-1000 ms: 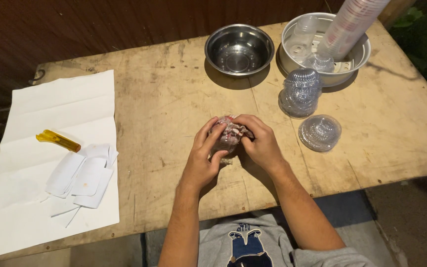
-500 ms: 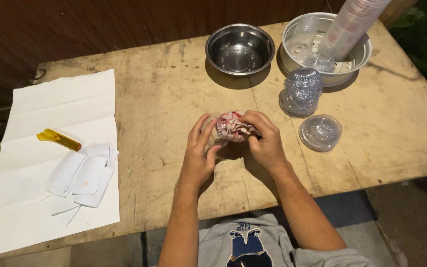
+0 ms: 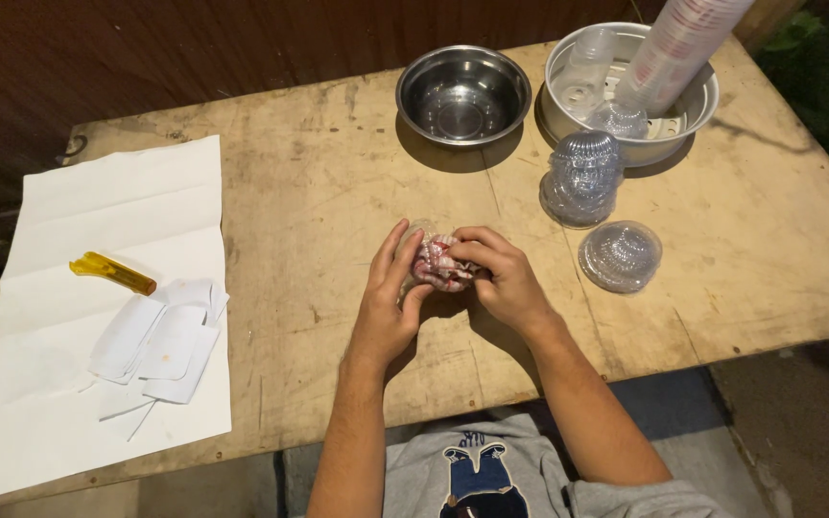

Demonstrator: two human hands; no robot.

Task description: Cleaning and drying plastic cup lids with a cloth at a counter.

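Both my hands meet over the middle of the wooden table (image 3: 319,192). Between them I hold a small clear plastic cup (image 3: 438,261) with red and white markings, tilted on its side. My left hand (image 3: 388,297) cups it from the left with fingers spread upward. My right hand (image 3: 496,273) grips it from the right, its fingertips curled over the cup's top. The part of the cup under my fingers is hidden.
A stack of clear domed lids (image 3: 582,177) and a single lid (image 3: 620,255) lie to the right. Behind stand an empty steel bowl (image 3: 462,93) and a steel basin (image 3: 693,105) holding stacked cups (image 3: 683,43). At left, white paper (image 3: 107,221) carries a yellow cutter (image 3: 112,273) and cut-out pieces (image 3: 160,341).
The cup has turned in my hands, and both hands have shifted slightly lower and closer around it. Everything else on the table stays put.
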